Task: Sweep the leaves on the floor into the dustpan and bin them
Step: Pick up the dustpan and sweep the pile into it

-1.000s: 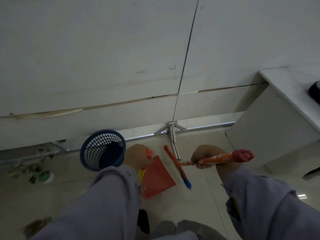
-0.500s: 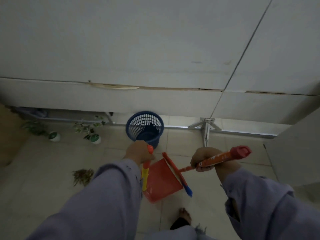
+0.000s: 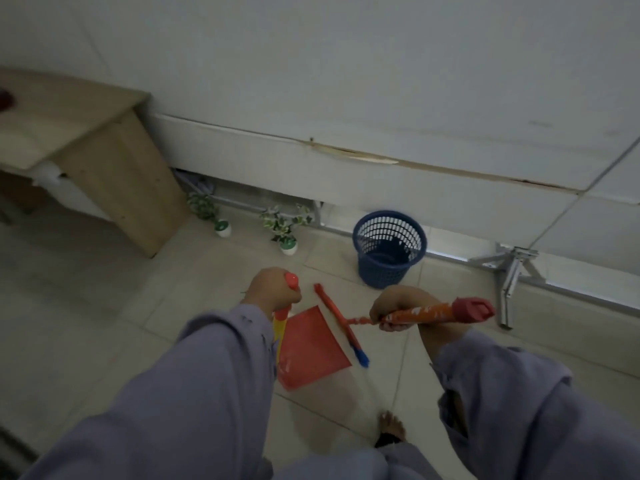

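Red plastic makes up the dustpan (image 3: 308,344), a thin, stiff, light scoop hanging on a long yellow-and-orange handle; the left hand (image 3: 272,292) is wrapped round the top of that handle, fingers curled shut on it. No leaves are visible anywhere on the floor in this view, so I cannot tell where they lie; being dry and featherlight, they would likely scatter under a hard stroke, so short, gentle sweeps seem wise. Just to the right of the dustpan, nearly touching its edge, hangs the broom (image 3: 341,329), an orange bar head with a blue end. The right hand (image 3: 398,308) grips its orange shaft near the red end cap, fingers closed round it. Both tools look light enough for one hand each; holding high on the handles gives reach but little control over the pan's lip, which should sit flat on the tile. Beyond the dustpan, against the wall, stands the blue mesh bin (image 3: 388,249). Left of the bin are two small potted plants (image 3: 285,228), and farther left a wooden desk (image 3: 104,161).
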`<action>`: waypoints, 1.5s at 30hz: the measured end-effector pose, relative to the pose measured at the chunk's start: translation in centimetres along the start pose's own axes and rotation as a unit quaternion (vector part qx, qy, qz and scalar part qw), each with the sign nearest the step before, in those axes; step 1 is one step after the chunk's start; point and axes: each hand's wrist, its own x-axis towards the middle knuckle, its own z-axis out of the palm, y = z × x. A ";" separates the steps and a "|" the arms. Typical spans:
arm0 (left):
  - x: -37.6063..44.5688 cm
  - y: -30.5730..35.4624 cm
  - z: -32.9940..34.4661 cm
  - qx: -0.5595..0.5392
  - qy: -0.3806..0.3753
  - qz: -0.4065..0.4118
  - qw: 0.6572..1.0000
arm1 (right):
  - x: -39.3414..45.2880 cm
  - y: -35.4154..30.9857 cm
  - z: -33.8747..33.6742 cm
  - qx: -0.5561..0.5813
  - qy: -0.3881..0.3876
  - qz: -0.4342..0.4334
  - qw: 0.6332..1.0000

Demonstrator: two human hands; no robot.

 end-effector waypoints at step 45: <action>8.7 -43.5 -3.5 -0.246 0.140 -0.235 0.930 | 26.0 -33.5 13.2 -0.084 -0.001 0.080 0.993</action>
